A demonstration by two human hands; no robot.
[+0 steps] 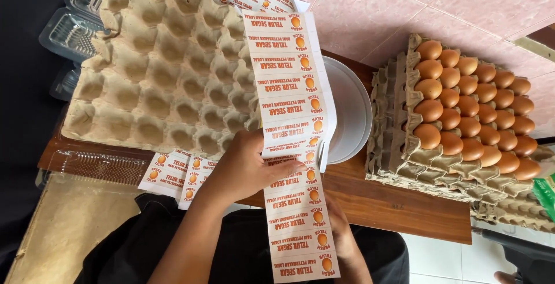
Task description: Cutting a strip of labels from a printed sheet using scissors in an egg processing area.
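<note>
Wooden table against a pink tiled wall, in daylight

The brown table [399, 203] runs across the view, its far edge meeting pale pink wall tiles [404, 6] with thin light grout lines. Below the near edge at the right, white floor tiles [433, 258] show. A tan mat [63, 226] lies at the lower left. Soft, even light falls over everything, with no hard shadows.

— Surface? 
— Brown wooden table [381, 203].

— Lying on it? 
— Empty cardboard egg tray [162, 70]; stack of egg trays [404, 157], topmost filled with brown eggs [474, 110]; white plates [352, 110]; label sheets [173, 174]; clear plastic cartons [72, 29].
</note>
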